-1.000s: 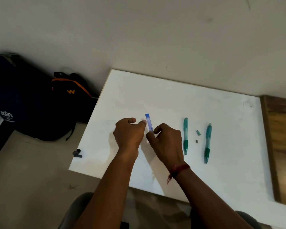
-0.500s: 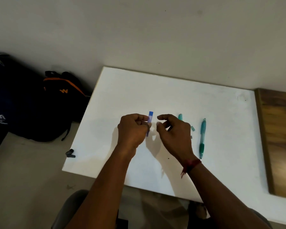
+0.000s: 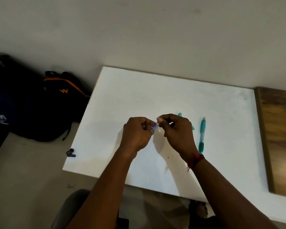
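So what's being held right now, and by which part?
A small pale-blue plastic tube: the left hand pinches its lower end in its fingers; the right hand thumb meets its upper end, grip unclear.

We read an orange letter "W" on the front pocket of the black backpack (image 3: 63, 98), which stands on the floor to the left of the worktop. To its left, the dark blue bag (image 3: 15, 96) carries white lettering low on its side. It is tilted and partly cut off by the picture's edge, so we cannot make out the word with any certainty. The small blue piece (image 3: 155, 126) is blurred, and any print on it or on the green pen (image 3: 202, 134) is too small for us to read.
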